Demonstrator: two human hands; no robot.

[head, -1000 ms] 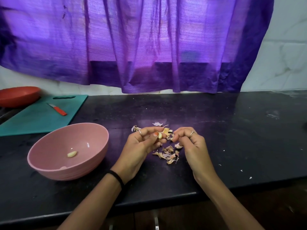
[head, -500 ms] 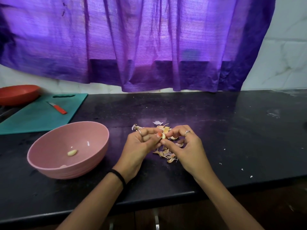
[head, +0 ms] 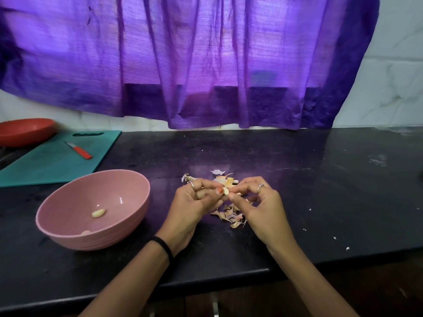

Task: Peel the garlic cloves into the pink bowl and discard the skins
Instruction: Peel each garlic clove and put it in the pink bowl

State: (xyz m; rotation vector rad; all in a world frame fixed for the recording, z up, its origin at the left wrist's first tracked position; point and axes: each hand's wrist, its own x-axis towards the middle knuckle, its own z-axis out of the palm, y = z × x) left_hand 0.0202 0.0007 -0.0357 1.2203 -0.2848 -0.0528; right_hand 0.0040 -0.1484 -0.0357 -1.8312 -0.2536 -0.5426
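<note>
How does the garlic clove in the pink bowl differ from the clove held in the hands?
The clove in the bowl lies loose on the floor of the pink bowl, touched by nothing; the held clove is pinched between the left hand and right hand above the counter. The bowl clove shows whole; the held clove is mostly hidden by fingers. Both look pale.

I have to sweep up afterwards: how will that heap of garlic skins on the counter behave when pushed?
The garlic skins look thin, curled and papery, so probably very light and apt to scatter rather than slide together. Stray flecks already lie apart on the black counter, which suggests they drift easily. They likely crumple, not resist.
</note>
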